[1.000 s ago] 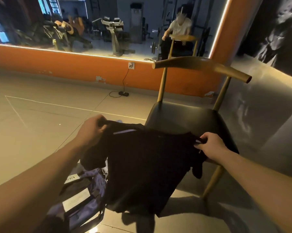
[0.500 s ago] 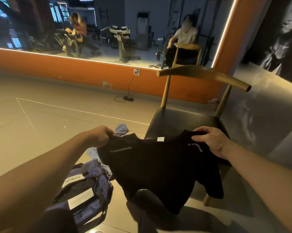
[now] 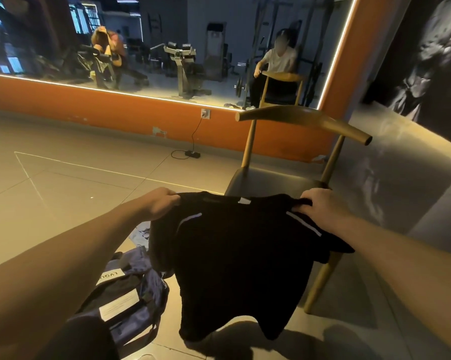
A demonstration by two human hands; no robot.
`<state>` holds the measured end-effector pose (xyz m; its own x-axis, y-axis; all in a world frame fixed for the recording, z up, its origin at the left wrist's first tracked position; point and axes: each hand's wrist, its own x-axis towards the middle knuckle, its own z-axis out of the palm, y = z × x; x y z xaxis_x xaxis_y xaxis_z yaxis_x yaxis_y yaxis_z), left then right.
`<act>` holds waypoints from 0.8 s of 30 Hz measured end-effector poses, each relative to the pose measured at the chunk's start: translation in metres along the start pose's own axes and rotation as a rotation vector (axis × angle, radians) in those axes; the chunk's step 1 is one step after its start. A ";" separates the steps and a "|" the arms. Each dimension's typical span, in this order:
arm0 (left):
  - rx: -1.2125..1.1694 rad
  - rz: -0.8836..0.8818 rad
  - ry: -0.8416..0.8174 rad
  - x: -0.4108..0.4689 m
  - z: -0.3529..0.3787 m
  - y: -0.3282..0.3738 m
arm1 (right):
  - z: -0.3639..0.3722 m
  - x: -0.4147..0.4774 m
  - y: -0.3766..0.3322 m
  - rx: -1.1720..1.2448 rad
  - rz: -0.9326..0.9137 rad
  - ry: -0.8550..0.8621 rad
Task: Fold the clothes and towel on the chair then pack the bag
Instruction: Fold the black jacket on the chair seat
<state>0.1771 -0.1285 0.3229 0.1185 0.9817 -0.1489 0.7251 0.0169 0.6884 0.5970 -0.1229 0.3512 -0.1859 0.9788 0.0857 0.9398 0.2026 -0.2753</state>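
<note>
Black shirt [image 3: 234, 258]: hanging spread between both hands, left hand [image 3: 159, 203] and right hand [image 3: 320, 207] each gripping a shoulder; chair [image 3: 284, 183] sitting just beyond; navy bag [image 3: 130, 302] lying below the left hand.

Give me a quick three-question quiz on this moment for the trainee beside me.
1. True or false: the black T-shirt lies folded on the seat of the chair.
2. Where is the navy bag? A) on the chair seat B) on the floor under the left arm C) hung on the chair back
3. Which part of the T-shirt do the left hand and right hand grip?

Key
1. False: it hangs unfolded in front of the chair, held up by both hands.
2. B
3. The shoulders, one on either side of the collar.
</note>
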 end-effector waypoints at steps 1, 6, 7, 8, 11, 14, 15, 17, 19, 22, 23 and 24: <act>0.015 0.007 0.020 0.002 -0.003 -0.001 | -0.003 -0.002 0.002 -0.034 -0.058 -0.071; 0.141 -0.006 0.141 0.008 -0.008 0.010 | -0.013 -0.017 0.015 -0.004 -0.028 -0.088; 0.178 -0.002 0.177 0.009 -0.008 0.015 | -0.014 -0.020 0.017 -0.003 0.011 -0.045; 0.210 -0.004 0.206 0.009 -0.009 0.020 | -0.014 -0.021 0.020 -0.012 0.050 -0.005; 0.265 -0.011 0.284 0.012 -0.013 0.035 | -0.023 -0.028 0.029 -0.063 0.196 0.094; 0.229 -0.055 0.333 0.021 -0.019 0.048 | -0.037 -0.030 0.038 -0.068 0.340 0.169; 0.232 -0.057 0.353 0.026 -0.021 0.053 | -0.043 -0.030 0.038 -0.098 0.376 0.170; 0.280 -0.054 0.365 0.031 -0.024 0.065 | -0.053 -0.029 0.039 -0.167 0.443 0.162; 0.367 -0.044 0.415 0.043 -0.028 0.073 | -0.065 -0.025 0.038 -0.210 0.542 0.172; 0.369 -0.052 0.438 0.063 -0.027 0.084 | -0.077 -0.010 0.042 -0.106 0.649 0.192; 0.330 -0.049 0.438 0.068 -0.026 0.089 | -0.083 -0.009 0.039 -0.039 0.688 0.222; 0.277 -0.050 0.439 0.076 -0.024 0.094 | -0.087 -0.003 0.041 0.068 0.744 0.246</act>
<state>0.2382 -0.0480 0.3937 -0.1732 0.9690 0.1760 0.8818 0.0730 0.4659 0.6607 -0.1201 0.4234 0.5618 0.8249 0.0630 0.7712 -0.4946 -0.4007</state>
